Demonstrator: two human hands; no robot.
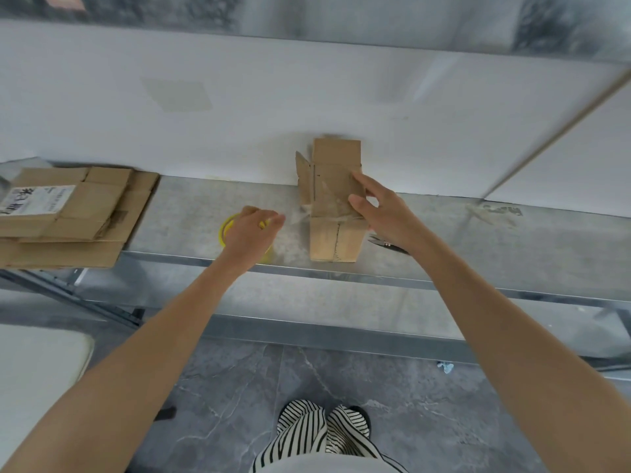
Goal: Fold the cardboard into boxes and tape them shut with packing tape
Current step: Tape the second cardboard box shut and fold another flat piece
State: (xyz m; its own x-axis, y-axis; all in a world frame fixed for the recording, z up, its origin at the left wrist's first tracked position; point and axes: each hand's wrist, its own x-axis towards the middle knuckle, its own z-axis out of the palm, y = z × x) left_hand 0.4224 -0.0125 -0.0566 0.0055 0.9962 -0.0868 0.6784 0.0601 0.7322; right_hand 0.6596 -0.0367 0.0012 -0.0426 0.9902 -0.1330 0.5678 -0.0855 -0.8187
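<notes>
Striped trousers [304, 435] and grey floor tiles [392, 404] fill the bottom edge. Two bare arms reach to a metal tabletop [478, 240] against a white wall. The left hand [251, 230] curls round a yellow roll of tape [226, 228] lying flat there. A clear strip (blurred) stretches from the roll to a narrow box [333, 240] standing mid-tabletop, its far flaps open. The right hand [379, 213] is spread, thumb and fingers pressing the box's top face. Scissors [387, 244] lie just right of the box. Flat cardboard [68, 213] is stacked far left.
</notes>
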